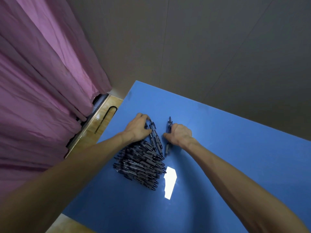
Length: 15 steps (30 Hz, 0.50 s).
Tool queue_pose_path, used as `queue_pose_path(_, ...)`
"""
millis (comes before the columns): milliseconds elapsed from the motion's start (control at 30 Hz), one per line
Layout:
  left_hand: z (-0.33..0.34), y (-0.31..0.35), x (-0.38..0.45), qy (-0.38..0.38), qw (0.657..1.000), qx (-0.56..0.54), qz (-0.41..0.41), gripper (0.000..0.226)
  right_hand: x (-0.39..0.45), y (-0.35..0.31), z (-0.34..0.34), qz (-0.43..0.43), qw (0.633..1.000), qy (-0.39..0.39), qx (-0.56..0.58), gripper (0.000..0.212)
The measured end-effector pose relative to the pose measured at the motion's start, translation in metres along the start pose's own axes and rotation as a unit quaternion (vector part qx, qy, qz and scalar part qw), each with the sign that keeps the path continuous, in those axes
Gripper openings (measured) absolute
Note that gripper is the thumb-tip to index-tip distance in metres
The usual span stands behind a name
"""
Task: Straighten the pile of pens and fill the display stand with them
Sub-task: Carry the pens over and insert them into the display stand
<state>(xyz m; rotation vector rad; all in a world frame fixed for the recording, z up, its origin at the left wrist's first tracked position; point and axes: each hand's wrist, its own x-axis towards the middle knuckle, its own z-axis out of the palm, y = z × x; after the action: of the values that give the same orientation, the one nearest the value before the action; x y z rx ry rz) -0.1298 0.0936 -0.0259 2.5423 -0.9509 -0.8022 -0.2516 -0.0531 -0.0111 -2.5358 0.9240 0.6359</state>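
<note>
Pile of pens (141,165) at 6 o'clock on the bench (235,157) — light, slippery; left hand (138,127) pinches two (155,137), right hand (179,134) grips a few (169,125) mid-barrel — best there

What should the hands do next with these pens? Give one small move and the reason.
Probably draw the left hand's pens across to the bunch gripped by the right hand: both lie roughly parallel, while the pile stays untidy and no stand shows.

No readable text anywhere in my view. Faint pale print marks on clear barrels of dark grey-gripped pens in pile (139,163), too small and blurred to read.
</note>
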Motion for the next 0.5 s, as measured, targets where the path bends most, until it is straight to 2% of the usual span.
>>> queue_pose_path(133,0.008,0.012,0.001,0.034,0.999,0.008,-0.001,0.058,-0.004,0.015,-0.002,-0.022,0.999,-0.006,-0.032,0.031)
queue_pose_path(233,0.012,0.021,0.000,0.069,0.992,0.083,-0.059,0.067,-0.005,0.021,0.000,-0.026,0.999,-0.013,-0.029,0.035)
queue_pose_path(333,0.016,0.032,0.005,0.043,0.982,0.141,-0.115,0.079,-0.004,0.026,0.002,-0.027,0.999,-0.013,-0.013,0.029)
queue_pose_path(433,0.023,0.043,0.009,0.033,0.975,0.192,-0.104,0.075,-0.004,0.032,0.001,-0.030,0.999,-0.013,-0.003,0.029)
queue_pose_path(500,0.026,0.049,0.012,0.039,0.980,0.167,-0.102,0.068,-0.004,0.038,0.000,-0.032,0.999,0.000,0.007,0.029)
